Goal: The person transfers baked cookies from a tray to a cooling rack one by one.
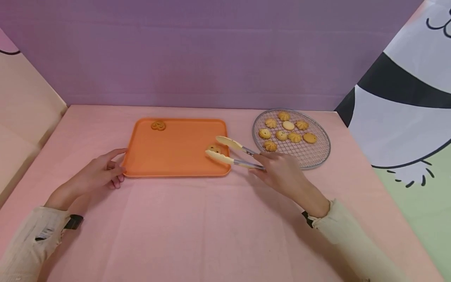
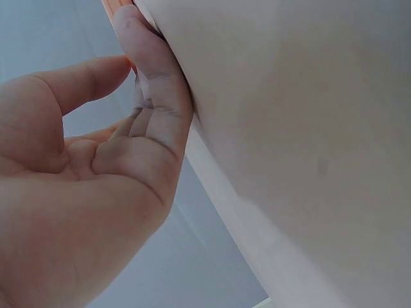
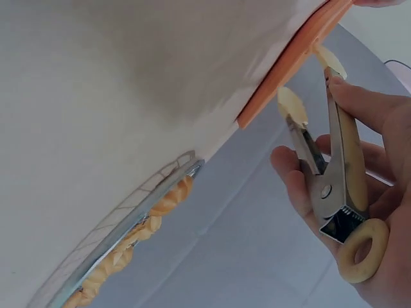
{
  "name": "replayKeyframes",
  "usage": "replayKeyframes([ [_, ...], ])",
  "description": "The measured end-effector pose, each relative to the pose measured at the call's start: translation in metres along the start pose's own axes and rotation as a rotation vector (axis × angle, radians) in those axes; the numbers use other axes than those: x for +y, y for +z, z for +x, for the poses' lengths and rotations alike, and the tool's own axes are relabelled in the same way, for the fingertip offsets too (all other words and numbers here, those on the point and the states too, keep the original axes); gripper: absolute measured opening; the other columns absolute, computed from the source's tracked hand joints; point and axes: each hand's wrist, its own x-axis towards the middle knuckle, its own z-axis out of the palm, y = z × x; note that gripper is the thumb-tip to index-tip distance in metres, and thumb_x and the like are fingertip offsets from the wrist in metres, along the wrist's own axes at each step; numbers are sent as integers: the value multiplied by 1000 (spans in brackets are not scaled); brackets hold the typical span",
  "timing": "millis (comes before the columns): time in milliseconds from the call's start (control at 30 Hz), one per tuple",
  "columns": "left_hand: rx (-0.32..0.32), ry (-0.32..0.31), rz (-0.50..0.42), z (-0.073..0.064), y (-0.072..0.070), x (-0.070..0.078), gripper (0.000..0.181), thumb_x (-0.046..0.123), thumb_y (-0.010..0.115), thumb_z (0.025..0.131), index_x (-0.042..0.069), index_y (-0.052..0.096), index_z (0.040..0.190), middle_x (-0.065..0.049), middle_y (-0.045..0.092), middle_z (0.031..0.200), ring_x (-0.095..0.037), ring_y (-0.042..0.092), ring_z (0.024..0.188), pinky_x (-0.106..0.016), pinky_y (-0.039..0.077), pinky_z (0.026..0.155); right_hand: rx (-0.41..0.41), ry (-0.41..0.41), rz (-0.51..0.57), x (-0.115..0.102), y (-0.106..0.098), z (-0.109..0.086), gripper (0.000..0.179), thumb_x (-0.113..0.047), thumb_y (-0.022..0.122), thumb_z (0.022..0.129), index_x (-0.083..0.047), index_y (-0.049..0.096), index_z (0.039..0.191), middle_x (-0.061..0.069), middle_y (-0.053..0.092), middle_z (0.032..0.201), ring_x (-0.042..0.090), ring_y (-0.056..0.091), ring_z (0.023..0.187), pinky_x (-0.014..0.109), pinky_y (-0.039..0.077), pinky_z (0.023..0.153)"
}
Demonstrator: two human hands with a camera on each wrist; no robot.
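Observation:
An orange tray [image 1: 172,156] lies on the pink table, a pretzel-shaped cookie [image 1: 158,125] near its far left corner. My left hand [image 1: 100,172] touches the tray's left edge with index finger and thumb, its other fingers loosely bent; the left wrist view shows this hand [image 2: 122,147] close up. Tongs [image 1: 248,165] with cream tips are held in my right hand [image 1: 283,174]. Their tips stand apart over the tray's right side, around a round cookie [image 1: 213,148] partly hidden by them. In the right wrist view, thumb and fingers grip the tongs [image 3: 347,160].
Right of the tray, a round wire rack [image 1: 317,156] bears several cookies, among them a swirled one [image 1: 270,146] and a smooth oval one [image 1: 310,138]. A purple panel [image 1: 204,58] closes the table's far side. Printed panels [image 1: 405,129] flank it.

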Motion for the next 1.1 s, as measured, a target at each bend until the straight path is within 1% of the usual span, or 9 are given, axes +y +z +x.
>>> replayKeyframes([
  [167, -1, 12, -8, 0, 0, 0, 66, 2, 55, 100, -1, 19, 155, -13, 64, 81, -19, 63, 65, -31, 59, 61, -51, 13, -8, -1, -1, 5, 43, -34, 86, 78, -4, 75, 106, 10, 74, 89, 20, 64, 61, 34, 48, 43],
  [333, 0, 27, -2, 0, 0, 0, 66, 1, 55, 100, -1, 20, 155, -12, 64, 81, -18, 63, 64, -31, 59, 60, -70, 2, -36, -4, -2, 6, 42, -34, 85, 79, -4, 74, 107, 10, 74, 90, 22, 65, 63, 34, 49, 44],
  [533, 2, 13, 13, 0, 0, 1, 66, 2, 55, 100, -1, 20, 155, -12, 64, 81, -19, 63, 64, -31, 59, 60, -89, -24, -47, -9, -2, 9, 44, -35, 84, 80, -4, 73, 109, 9, 74, 94, 22, 68, 69, 35, 53, 49],
  [733, 3, 4, 15, 0, 1, 1, 66, 2, 55, 100, -2, 20, 155, -12, 64, 80, -19, 63, 64, -31, 59, 60, -95, -32, -49, -12, -2, 11, 43, -34, 84, 80, -3, 74, 108, 9, 74, 93, 23, 68, 69, 37, 54, 52],
  [933, 6, 23, 17, 1, 0, 0, 65, 2, 55, 100, -1, 20, 155, -12, 64, 80, -18, 63, 64, -32, 59, 59, -91, -44, -66, -14, -4, 12, 35, -29, 82, 83, -3, 74, 104, 6, 72, 84, 20, 62, 60, 34, 50, 48],
  [1033, 6, 17, 15, 1, 0, 0, 65, 3, 55, 100, -1, 21, 155, -12, 64, 80, -18, 63, 64, -32, 59, 59, -93, -48, -72, -15, -4, 12, 32, -27, 81, 84, -3, 74, 104, 5, 71, 81, 18, 59, 57, 33, 48, 46],
  [1100, 4, 9, 14, 1, 0, -1, 65, 3, 56, 100, -1, 20, 155, -12, 64, 80, -18, 63, 64, -32, 59, 60, -99, -42, -55, -15, -3, 12, 32, -26, 81, 84, -3, 74, 105, 4, 70, 80, 18, 57, 56, 32, 47, 45],
])
